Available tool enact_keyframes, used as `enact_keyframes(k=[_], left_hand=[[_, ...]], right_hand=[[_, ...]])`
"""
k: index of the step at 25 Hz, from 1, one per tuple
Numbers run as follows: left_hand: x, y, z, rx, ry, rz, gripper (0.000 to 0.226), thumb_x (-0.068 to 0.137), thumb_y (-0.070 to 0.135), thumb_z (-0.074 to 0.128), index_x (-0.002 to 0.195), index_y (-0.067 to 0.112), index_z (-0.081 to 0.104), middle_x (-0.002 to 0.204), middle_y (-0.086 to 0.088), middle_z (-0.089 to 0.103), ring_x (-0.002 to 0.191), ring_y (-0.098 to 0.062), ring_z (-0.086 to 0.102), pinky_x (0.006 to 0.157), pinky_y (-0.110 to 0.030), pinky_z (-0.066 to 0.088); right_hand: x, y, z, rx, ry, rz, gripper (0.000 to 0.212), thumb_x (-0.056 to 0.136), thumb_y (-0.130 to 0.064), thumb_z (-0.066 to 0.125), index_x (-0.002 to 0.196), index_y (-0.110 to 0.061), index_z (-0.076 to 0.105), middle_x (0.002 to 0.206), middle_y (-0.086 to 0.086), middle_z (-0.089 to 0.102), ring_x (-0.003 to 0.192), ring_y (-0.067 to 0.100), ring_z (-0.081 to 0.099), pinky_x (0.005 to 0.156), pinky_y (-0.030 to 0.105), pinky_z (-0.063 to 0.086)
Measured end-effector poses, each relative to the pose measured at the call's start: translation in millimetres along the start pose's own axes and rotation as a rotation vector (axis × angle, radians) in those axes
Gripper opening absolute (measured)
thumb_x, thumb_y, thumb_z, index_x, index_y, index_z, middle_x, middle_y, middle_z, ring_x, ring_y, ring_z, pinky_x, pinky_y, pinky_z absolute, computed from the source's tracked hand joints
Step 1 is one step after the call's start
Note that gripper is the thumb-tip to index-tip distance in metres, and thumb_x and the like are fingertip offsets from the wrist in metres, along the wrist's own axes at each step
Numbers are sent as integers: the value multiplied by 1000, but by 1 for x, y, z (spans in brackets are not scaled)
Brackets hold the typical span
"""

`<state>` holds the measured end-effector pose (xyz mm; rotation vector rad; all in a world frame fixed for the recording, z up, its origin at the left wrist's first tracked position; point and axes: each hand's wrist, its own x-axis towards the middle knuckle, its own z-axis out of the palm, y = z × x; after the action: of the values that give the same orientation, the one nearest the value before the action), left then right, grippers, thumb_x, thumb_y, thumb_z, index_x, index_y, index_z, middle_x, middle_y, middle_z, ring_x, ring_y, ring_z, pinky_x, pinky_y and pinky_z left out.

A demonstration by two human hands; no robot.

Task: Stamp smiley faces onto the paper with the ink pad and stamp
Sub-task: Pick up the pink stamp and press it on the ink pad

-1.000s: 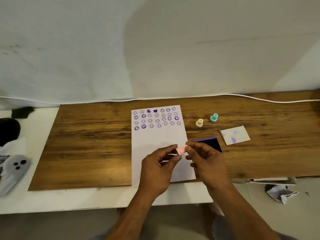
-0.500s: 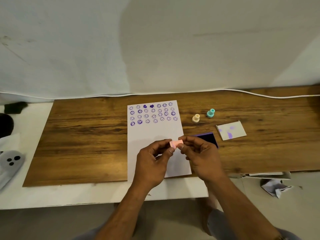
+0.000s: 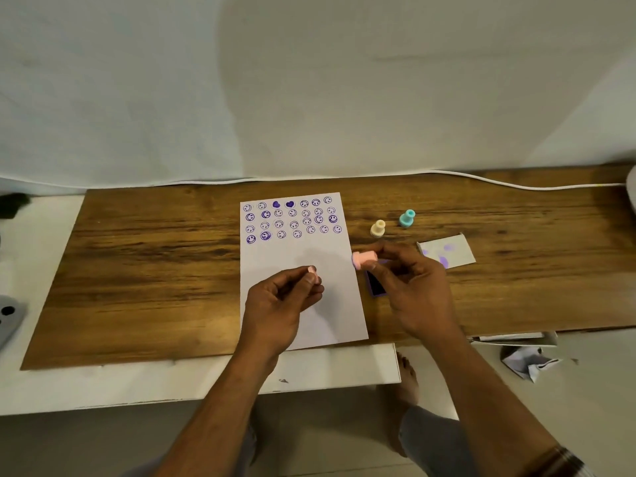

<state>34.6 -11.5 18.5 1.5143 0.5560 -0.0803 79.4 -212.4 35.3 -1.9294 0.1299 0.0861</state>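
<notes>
At the far left edge a grey item with dark spots [image 3: 8, 316] is cut off by the frame and cannot be identified. The paper [image 3: 303, 270] lies lengthwise on the wooden board [image 3: 155, 270], purple smiley prints filling its far end. The left hand [image 3: 278, 301] hovers above the paper, fingertips pinched on a small pink piece [image 3: 311, 269], largely hidden. The right hand [image 3: 409, 290] grips the pink stamp [image 3: 363, 259] near the paper's right edge; its long axis lies roughly horizontal, wide end pointing left. This hand covers most of the ink pad [image 3: 375, 287]. Beyond stand a cream stamp [image 3: 378, 228] and a teal stamp [image 3: 407, 218], upright. An ink-smudged card [image 3: 447, 251] lies further right.
</notes>
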Motion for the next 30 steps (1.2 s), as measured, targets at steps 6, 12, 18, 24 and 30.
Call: enact_keyframes(k=[6,12,18,24,30], left_hand=[[7,-7,-6,43,124,33,30,91,22,74,121,15,76,111,-2,79,99,-18,78,97,-47,61],[7,-8,-6,89,133,60,30,91,21,75,121,17,75,113,-1,78,103,-19,76,99,-47,60],[7,-6,-8,86,155,56,29,91,21,75,120,18,76,112,-1,78,102,-20,76,98,-46,60],[3,-6,-9,264,124,98,30,92,24,74,121,18,75,113,1,78,100,-14,74,96,-35,60],[-2,-6,-10,479,105,151,30,93,28,73,122,19,75,115,5,77,97,-8,72,92,-24,57]], right_hand=[[12,34,-11,-631,32,-137,29,94,-31,76,123,-27,73,117,-3,74,104,16,63,84,30,51],[11,40,0,-799,62,-234,30,92,-20,78,122,-17,72,118,4,75,111,28,64,89,40,54],[2,37,12,-931,3,-188,47,81,-11,87,125,-8,71,124,14,72,119,37,61,100,47,52],[10,31,7,-1010,-79,-221,44,83,-13,85,124,-8,71,122,14,71,120,33,58,99,44,51],[7,28,13,-1034,-53,-167,44,84,-13,83,125,-8,70,124,14,69,121,32,56,98,42,51]])
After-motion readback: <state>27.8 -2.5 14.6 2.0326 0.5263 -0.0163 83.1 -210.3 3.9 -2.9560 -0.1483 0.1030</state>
